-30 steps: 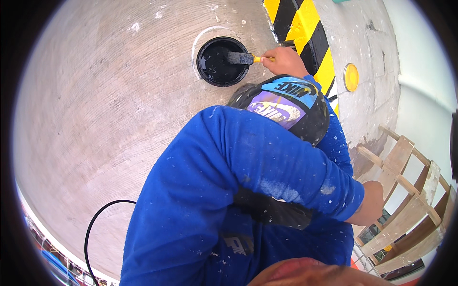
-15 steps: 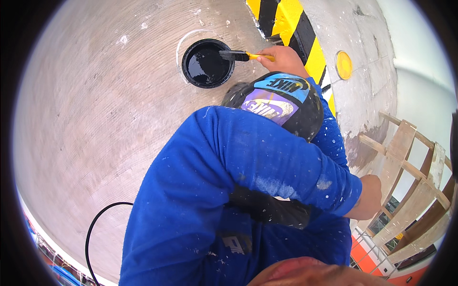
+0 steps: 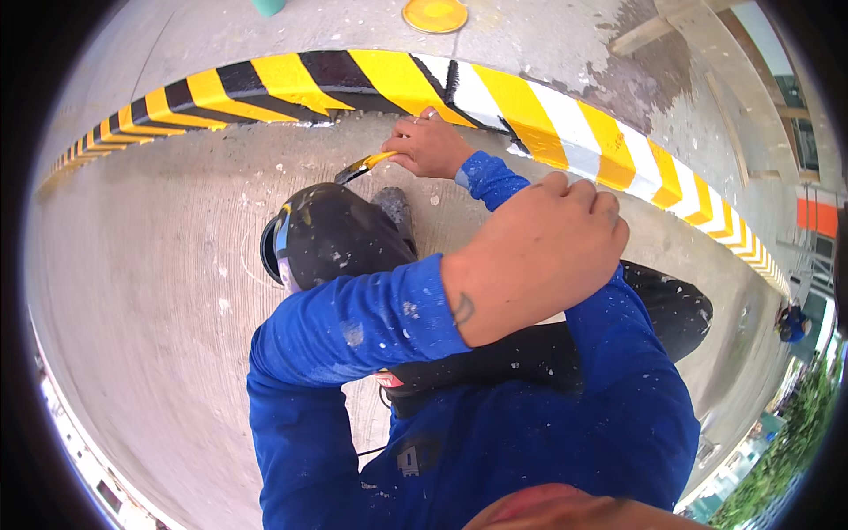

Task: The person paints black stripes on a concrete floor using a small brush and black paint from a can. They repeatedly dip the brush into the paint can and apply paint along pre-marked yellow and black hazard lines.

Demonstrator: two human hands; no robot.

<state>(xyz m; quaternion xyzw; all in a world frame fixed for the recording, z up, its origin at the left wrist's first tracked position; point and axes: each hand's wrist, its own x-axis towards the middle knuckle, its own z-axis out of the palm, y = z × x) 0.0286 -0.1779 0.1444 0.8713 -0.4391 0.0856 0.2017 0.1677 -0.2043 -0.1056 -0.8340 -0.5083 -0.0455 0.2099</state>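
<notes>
In my right hand (image 3: 428,146) is a paintbrush (image 3: 368,165) with a yellow handle and dark, wet-looking bristles. The bristles point down and left, above the floor and near my bent knee. This hand is just in front of the kerb (image 3: 380,75), which is striped yellow and black on the left, yellow and white on the right. Across my right forearm lies my left hand (image 3: 539,252), back up and fingers curled; what they may hold is hidden. My knee covers most of the black paint bucket (image 3: 270,252), leaving only its left edge visible.
Beyond the kerb lies a round yellow lid (image 3: 435,15), with a dark wet patch (image 3: 645,66) to its right. My shoe (image 3: 394,215) stands on the grooved concrete floor. Wooden framing (image 3: 671,26) is at the upper right; another person (image 3: 792,324) is far right.
The brush has left the paint bucket and come over to the kerb with my right hand. My view has turned right, and my left hand now lies over the right forearm.
</notes>
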